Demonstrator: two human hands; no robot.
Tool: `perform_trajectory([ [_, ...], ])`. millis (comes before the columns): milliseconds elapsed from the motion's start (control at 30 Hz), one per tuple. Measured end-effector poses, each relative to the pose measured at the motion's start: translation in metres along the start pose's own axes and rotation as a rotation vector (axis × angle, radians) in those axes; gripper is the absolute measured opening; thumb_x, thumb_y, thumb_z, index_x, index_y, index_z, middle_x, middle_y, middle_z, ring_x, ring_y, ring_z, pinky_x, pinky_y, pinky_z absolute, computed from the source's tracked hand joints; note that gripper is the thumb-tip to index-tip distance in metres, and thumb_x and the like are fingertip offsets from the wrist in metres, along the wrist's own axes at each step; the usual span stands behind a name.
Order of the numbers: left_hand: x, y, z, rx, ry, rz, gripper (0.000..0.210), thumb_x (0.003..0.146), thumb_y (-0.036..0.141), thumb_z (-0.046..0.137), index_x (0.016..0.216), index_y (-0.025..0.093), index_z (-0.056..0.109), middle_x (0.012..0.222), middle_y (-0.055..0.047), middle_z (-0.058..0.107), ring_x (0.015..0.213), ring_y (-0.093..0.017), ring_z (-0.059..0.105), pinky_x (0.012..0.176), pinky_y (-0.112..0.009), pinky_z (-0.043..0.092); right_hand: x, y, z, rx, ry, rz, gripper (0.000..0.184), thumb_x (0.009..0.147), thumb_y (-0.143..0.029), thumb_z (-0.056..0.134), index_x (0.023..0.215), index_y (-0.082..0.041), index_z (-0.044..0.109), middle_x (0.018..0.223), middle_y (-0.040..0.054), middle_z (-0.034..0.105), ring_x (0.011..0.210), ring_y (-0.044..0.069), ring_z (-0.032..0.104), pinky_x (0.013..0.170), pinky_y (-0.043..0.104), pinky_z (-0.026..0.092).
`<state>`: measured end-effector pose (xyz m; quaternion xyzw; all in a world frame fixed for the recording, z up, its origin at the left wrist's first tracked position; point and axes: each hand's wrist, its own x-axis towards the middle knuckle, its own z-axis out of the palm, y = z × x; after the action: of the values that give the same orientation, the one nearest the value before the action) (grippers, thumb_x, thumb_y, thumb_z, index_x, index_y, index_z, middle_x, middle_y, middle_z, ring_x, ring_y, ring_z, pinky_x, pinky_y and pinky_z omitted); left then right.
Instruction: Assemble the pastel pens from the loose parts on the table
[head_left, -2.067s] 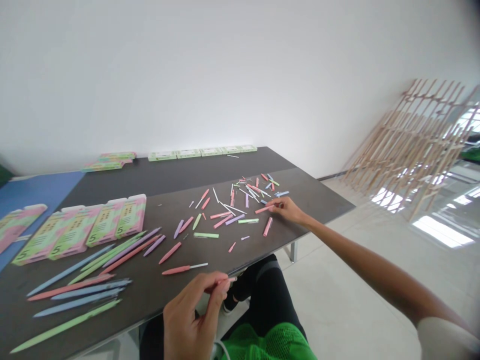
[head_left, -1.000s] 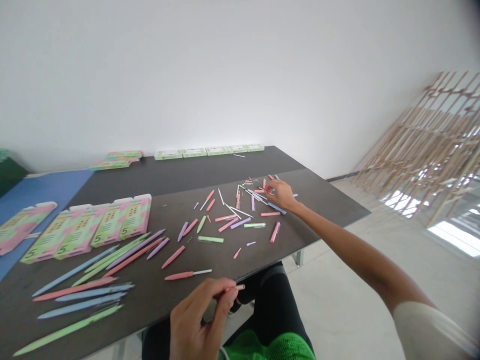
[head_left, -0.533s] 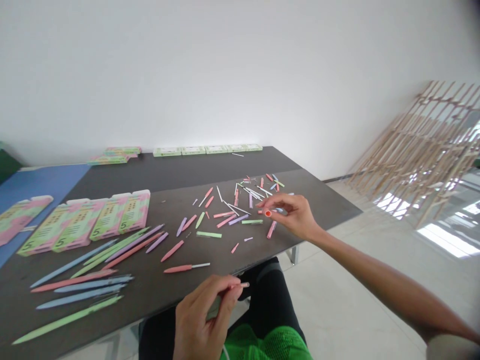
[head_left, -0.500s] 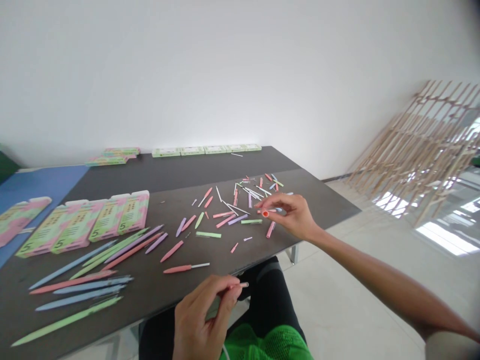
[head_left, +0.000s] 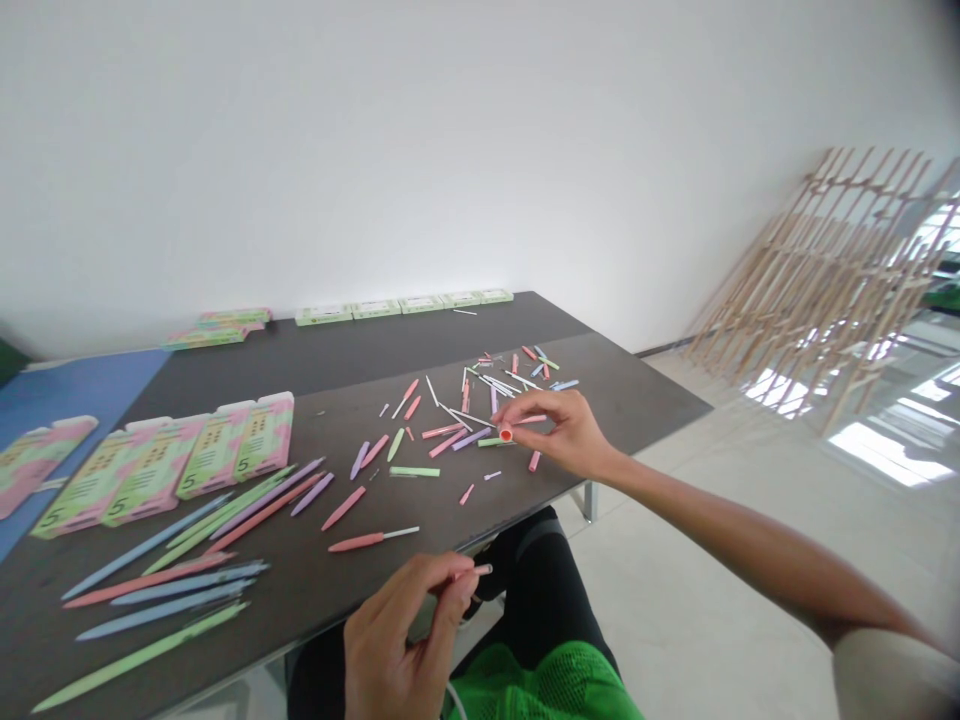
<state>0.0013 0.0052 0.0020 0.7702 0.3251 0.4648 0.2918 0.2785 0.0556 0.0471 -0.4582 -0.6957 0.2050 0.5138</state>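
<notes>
My left hand (head_left: 409,630), low in front of the table edge, pinches a small pink pen part (head_left: 484,570) with a pale tip; my fingers hide the rest of it. Over the scattered pieces, my right hand (head_left: 570,432) is closed on a red-pink pen barrel (head_left: 507,434), its hollow round end turned toward me. Below that hand lie a green barrel (head_left: 415,471) with a clip, white refills (head_left: 499,385) and small pink and purple bits (head_left: 466,494). A pink pen front with its refill sticking out (head_left: 356,542) rests nearer the left hand.
Several assembled pens (head_left: 165,626) lie at the left on the dark table (head_left: 300,585). Beside them stand pink and green boxes (head_left: 206,450), with more boxes (head_left: 375,309) along the wall. A wooden rack (head_left: 825,250) leans at the right.
My right hand has moved slightly left and nearer with the pen barrel, whose open end now faces me more. The left hand keeps its pinch almost unmoved. The view has shifted a little.
</notes>
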Motion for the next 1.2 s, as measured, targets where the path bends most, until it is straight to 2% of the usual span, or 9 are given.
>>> perform_trajectory([
  [167,0.001,-0.001,0.001,0.02,0.017,0.007,0.014,0.099,0.025,0.066,0.091,0.023,0.076,0.076,0.001,0.077,0.061,-0.013,0.071,0.064,-0.02,0.058,-0.002,-0.001,0.002,0.024,-0.002,0.004,0.021,0.09,-0.043,0.082,0.089,-0.022,0.08,0.094,0.0062,0.083,0.093,0.022,0.08,0.089,0.038,0.068],
  [267,0.005,0.001,-0.001,0.069,0.092,0.027,0.008,0.099,0.024,0.068,0.095,0.023,0.075,0.079,0.001,0.078,0.065,-0.013,0.073,0.071,-0.021,0.059,-0.004,-0.001,0.003,0.009,-0.012,0.009,0.021,0.09,-0.043,0.082,0.091,-0.022,0.081,0.095,0.0065,0.083,0.092,0.023,0.08,0.087,0.038,0.069],
  [400,0.021,0.012,-0.008,0.184,0.241,0.163,0.009,0.097,0.014,0.071,0.102,0.022,0.073,0.088,0.0,0.08,0.077,-0.014,0.076,0.084,-0.023,0.059,-0.009,-0.002,0.006,-0.082,-0.039,0.02,0.017,0.092,-0.039,0.079,0.094,-0.023,0.082,0.097,0.0056,0.084,0.084,0.022,0.079,0.08,0.036,0.069],
  [500,0.036,0.023,-0.011,0.264,0.295,0.291,0.013,0.095,0.011,0.074,0.104,0.021,0.074,0.091,-0.001,0.081,0.081,-0.014,0.077,0.087,-0.023,0.059,-0.013,-0.006,0.009,-0.154,-0.054,-0.018,0.012,0.094,-0.034,0.076,0.094,-0.024,0.082,0.095,0.0052,0.084,0.083,0.022,0.079,0.077,0.035,0.067],
  [667,0.05,0.023,-0.004,0.311,0.28,0.357,0.014,0.095,0.01,0.074,0.106,0.019,0.074,0.093,-0.002,0.082,0.083,-0.015,0.078,0.092,-0.025,0.059,-0.018,-0.012,0.014,-0.199,-0.086,-0.092,0.009,0.096,-0.028,0.073,0.099,-0.025,0.081,0.096,0.0052,0.084,0.087,0.022,0.079,0.079,0.035,0.064],
  [900,0.049,0.007,0.004,0.224,0.232,0.265,0.01,0.097,0.01,0.071,0.102,0.018,0.075,0.092,-0.002,0.081,0.085,-0.013,0.077,0.084,-0.02,0.057,-0.022,-0.014,0.018,-0.223,-0.087,-0.158,0.009,0.097,-0.027,0.073,0.102,-0.026,0.081,0.099,0.0037,0.084,0.091,0.022,0.079,0.091,0.037,0.063],
  [1033,0.05,0.004,0.006,0.192,0.238,0.259,0.01,0.097,0.009,0.071,0.101,0.018,0.075,0.091,-0.001,0.081,0.085,-0.011,0.076,0.084,-0.019,0.057,-0.024,-0.016,0.021,-0.241,-0.084,-0.175,0.009,0.096,-0.023,0.072,0.101,-0.024,0.08,0.097,0.0034,0.084,0.088,0.019,0.08,0.087,0.034,0.064],
  [1200,0.051,-0.002,0.008,0.181,0.276,0.346,0.017,0.093,0.007,0.076,0.107,0.017,0.076,0.095,-0.003,0.081,0.084,-0.012,0.076,0.086,-0.021,0.058,-0.025,-0.017,0.024,-0.254,-0.074,-0.199,0.009,0.094,-0.017,0.074,0.099,-0.022,0.079,0.095,0.0036,0.084,0.085,0.017,0.08,0.081,0.029,0.063],
])
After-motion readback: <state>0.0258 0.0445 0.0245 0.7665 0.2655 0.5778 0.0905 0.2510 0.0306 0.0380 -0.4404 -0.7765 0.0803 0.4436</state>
